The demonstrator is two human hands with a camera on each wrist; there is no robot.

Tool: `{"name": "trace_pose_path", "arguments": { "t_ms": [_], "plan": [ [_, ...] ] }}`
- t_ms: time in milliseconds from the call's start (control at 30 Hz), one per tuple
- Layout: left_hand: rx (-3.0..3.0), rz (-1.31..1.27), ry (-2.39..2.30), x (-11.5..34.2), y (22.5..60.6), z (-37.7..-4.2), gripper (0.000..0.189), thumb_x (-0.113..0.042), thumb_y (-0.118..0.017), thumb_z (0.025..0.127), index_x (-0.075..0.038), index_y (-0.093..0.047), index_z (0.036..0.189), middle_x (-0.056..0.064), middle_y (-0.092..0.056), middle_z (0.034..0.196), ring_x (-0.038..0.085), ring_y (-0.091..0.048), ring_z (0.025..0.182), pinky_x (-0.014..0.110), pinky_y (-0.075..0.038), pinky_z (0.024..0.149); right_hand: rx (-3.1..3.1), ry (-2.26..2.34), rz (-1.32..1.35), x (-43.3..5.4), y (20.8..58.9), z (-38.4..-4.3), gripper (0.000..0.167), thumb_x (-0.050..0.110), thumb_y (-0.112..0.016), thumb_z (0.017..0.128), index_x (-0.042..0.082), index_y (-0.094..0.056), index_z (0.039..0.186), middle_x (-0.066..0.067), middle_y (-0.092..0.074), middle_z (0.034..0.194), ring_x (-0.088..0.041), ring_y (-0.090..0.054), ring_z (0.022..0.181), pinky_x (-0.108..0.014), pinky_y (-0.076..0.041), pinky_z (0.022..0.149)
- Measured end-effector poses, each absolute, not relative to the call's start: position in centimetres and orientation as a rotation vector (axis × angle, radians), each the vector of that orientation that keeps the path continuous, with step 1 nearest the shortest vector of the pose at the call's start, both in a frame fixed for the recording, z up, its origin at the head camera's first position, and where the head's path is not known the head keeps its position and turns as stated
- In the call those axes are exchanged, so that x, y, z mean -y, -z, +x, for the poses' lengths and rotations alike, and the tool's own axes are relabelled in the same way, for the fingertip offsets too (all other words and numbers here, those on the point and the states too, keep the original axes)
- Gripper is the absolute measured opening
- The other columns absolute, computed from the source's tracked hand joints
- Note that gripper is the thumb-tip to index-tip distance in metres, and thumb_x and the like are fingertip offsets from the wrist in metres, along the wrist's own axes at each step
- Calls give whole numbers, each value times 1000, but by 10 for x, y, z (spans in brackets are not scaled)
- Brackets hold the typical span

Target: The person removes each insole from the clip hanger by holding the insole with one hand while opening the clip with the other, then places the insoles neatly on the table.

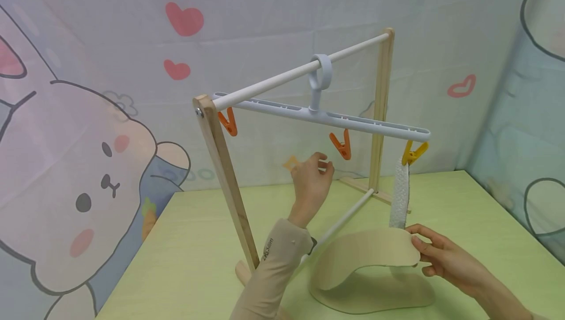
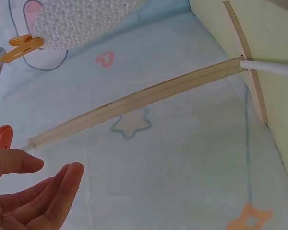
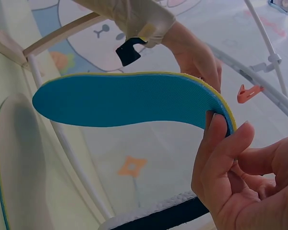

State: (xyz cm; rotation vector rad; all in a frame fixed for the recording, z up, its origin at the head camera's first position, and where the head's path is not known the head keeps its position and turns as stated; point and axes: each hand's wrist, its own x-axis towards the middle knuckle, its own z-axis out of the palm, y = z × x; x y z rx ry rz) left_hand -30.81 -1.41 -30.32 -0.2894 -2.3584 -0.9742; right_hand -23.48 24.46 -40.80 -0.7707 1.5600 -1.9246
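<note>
One beige insole (image 1: 371, 249) is in the right hand (image 1: 452, 258), whose thumb and fingers pinch its right end; the right wrist view shows the blue underside. It bends close to the grip and reaches leftward above the lower insole (image 1: 388, 301), which lies beige side up on the counter (image 1: 176, 251), near the lower bar (image 1: 348, 216) of the rack (image 1: 229, 187). The left hand (image 1: 310, 180) is raised near the middle orange clip (image 1: 342, 146), its fingers loosely bent, with a gap to the thumb. That clip hangs from the hanger (image 1: 282, 109), whose ring loops round the upper rod (image 1: 273, 83). Another orange clip (image 1: 229, 122) hangs just beside the near post. At the hanger's right end a yellow clip (image 1: 412, 154) grips the white insole (image 1: 399, 197), knobbly on one face, which hangs down behind the beige insole in the head view; whether those two touch cannot be told. A cloth (image 1: 265, 11) printed with a rabbit (image 1: 106, 163) and hearts (image 1: 184, 19) hangs behind
</note>
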Motion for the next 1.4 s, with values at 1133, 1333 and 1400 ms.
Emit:
{"name": "trace_pose_path", "arguments": {
  "t_ms": [1133, 1333, 1400],
  "plan": [
    [2383, -291, 976, 15, 306, -309, 18, -17, -54, 86, -5, -63, 98, 6, -71, 84, 16, -67, 69, 38, -45, 81, -1576, 1881, -682, -251, 419, -231, 34, 17, -20, 100, 26, -46, 120, 10, -60, 101, -2, -56, 84, -15, -43, 59],
    [2376, -295, 984, 15, 307, -309, 18, -16, -54, 86, -5, -63, 97, 7, -71, 84, 16, -67, 68, 38, -45, 82, -1578, 1888, -688, -256, 424, -231, 36, 16, -20, 100, 25, -48, 121, 9, -60, 102, -3, -57, 85, -16, -43, 60],
    [2378, -293, 986, 15, 306, -309, 18, -16, -54, 86, -5, -63, 97, 7, -71, 84, 16, -67, 68, 38, -45, 81, -1580, 1884, -673, -259, 426, -232, 36, 16, -20, 100, 25, -48, 121, 9, -60, 102, -3, -57, 86, -16, -43, 60]
  ]
}}
